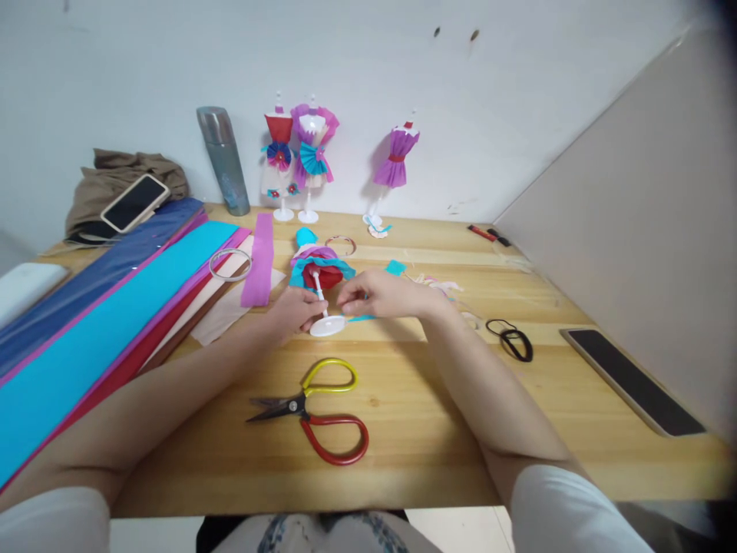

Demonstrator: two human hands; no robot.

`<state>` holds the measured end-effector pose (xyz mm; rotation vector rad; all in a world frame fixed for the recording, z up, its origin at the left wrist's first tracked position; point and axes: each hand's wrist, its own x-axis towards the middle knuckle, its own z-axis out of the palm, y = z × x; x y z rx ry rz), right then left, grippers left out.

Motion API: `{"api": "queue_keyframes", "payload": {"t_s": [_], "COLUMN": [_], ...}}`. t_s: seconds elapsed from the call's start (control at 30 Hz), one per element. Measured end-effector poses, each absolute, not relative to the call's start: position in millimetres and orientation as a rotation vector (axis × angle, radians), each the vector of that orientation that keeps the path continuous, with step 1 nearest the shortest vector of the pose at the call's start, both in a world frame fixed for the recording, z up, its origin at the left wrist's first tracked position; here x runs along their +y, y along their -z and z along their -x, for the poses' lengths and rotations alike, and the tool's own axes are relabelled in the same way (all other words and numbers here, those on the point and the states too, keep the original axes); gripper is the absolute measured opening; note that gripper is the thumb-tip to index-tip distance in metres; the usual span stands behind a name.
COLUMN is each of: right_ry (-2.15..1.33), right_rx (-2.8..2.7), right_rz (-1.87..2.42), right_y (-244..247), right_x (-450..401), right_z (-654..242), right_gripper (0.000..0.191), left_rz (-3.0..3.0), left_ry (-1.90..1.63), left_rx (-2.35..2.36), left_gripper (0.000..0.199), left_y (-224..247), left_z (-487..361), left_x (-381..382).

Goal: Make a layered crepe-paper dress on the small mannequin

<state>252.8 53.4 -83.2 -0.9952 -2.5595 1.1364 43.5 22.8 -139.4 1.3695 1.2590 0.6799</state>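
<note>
A small mannequin in a crepe-paper dress (322,273) lies tipped on the table, its white round base (328,326) towards me. The dress has a blue ruffle, a red underside and some purple above. My left hand (296,309) is closed around the white stand pole, just above the base. Close by on the right, my right hand (380,294) has its fingers curled in a pinch beside the dress hem; whether anything is between them is hidden. A thin blue strip (361,318) lies under that hand. Scissors (295,405) with yellow and red handles rest, blades slightly apart, nearer me.
Crepe-paper sheets (132,284) in several colours lie left, with a silver ring (230,265) and purple strip (257,261). Dressed mannequins (397,157) and a flask (223,161) stand by the wall. Paper scraps (434,286), black hair ties (515,343) and a dark flat tray (630,380) lie right.
</note>
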Motion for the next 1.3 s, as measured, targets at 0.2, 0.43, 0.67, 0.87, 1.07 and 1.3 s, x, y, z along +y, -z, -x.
{"api": "queue_keyframes", "payload": {"t_s": [0.2,0.43,0.67,0.87,1.07,1.3], "right_ry": [-1.102,-1.151,-1.156,-0.847,-0.63,-0.685], "right_rx": [-2.727,-2.614,-2.185,-2.325,-2.423,-2.465], "right_rz": [0.873,0.903,0.844,0.823,0.697,0.686], "right_y": [96.9,81.7,60.5,60.6,60.9,61.8], "right_x": [50.8,46.1,18.6,8.1,7.8,11.6], "right_z": [-240.9,-249.6,-229.4,-221.4,-221.6,-224.2], "right_gripper": [0.007,0.008,0.009,0.011,0.015,0.017], "left_rz": [-1.559,-1.965,-1.978,-2.324,-2.687,-2.649], "left_ry": [-0.727,-0.981,-0.964,-0.596,-0.123,-0.089], "left_rx": [1.36,1.315,1.117,1.298,1.412,1.427], "left_gripper": [0.042,0.036,0.025,0.02,0.03,0.034], "left_y": [144.3,141.1,134.7,123.9,120.5,128.0], "left_z": [-46.9,-46.1,-44.8,-43.9,-46.5,-46.1], "left_x": [26.0,13.2,8.0,2.8,1.3,5.9]}}
